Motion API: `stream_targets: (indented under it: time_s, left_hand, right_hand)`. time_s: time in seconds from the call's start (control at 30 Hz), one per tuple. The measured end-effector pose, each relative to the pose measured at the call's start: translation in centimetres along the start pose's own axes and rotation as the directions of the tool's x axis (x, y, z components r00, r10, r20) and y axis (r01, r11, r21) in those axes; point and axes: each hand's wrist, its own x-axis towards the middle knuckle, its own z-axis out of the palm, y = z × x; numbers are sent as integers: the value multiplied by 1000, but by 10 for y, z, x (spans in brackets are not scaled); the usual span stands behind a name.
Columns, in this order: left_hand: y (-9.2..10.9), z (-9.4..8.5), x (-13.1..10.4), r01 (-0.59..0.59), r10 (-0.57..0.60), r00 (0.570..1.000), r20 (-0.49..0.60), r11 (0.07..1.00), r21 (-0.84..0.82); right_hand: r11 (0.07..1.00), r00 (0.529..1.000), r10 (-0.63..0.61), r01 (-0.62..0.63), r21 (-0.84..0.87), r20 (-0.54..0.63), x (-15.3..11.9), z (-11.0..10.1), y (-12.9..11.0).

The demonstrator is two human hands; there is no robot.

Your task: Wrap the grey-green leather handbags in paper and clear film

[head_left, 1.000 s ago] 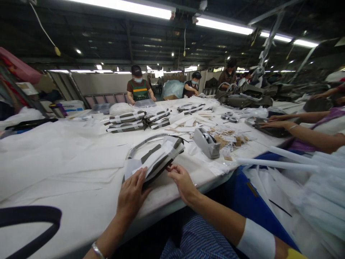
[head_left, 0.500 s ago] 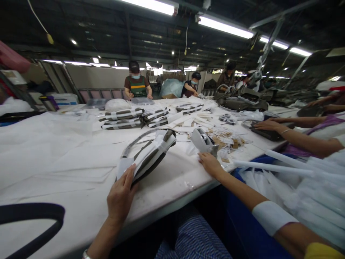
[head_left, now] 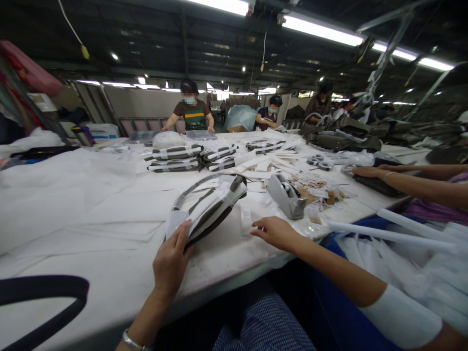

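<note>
My left hand point(head_left: 171, 261) is closed on the near end of a folded dark bundle point(head_left: 215, 207) wrapped with white paper, which lies slanted on the table. A looped handle point(head_left: 193, 184) with a pale wrapping curves out of its far left side. My right hand point(head_left: 274, 233), fingers pinched, holds a short translucent strip of tape point(head_left: 245, 217) to the right of the bundle. Just beyond that hand stands a grey tape dispenser point(head_left: 287, 196).
Similar wrapped bundles point(head_left: 175, 158) lie farther back on the white table point(head_left: 219, 263). Paper strips, tape rolls point(head_left: 320, 162) and brown tags point(head_left: 331, 197) are scattered to the right. A co-worker's hands point(head_left: 369, 173) rest on a dark item. White tubes point(head_left: 395, 231) stick out at right.
My right hand has come away from the tape dispenser, toward me and to the left, with a strip of tape. My left hand stays on the bundle. The view has shifted slightly.
</note>
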Motion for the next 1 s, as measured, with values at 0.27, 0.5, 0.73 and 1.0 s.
stream_targets:
  time_s: [0.27,0.5,0.73,1.0]
  left_hand:
    - [-3,-1,4,43,-43,998,-36,999,-18]
    - [2,-7,40,-45,49,992,-118,998,32]
    - [23,-20,48,-200,205,969,-137,978,49]
    - [60,7,-2,-346,346,931,-114,938,23]
  right_hand:
    - [972,984,-155,168,161,-89,43,76,-25]
    - [800,894,-365,445,402,-261,117,95,-104]
    - [768,894,-337,442,464,-294,61,76,-93]
    - [735,878,-402,478,481,-258,4,-5,-67]
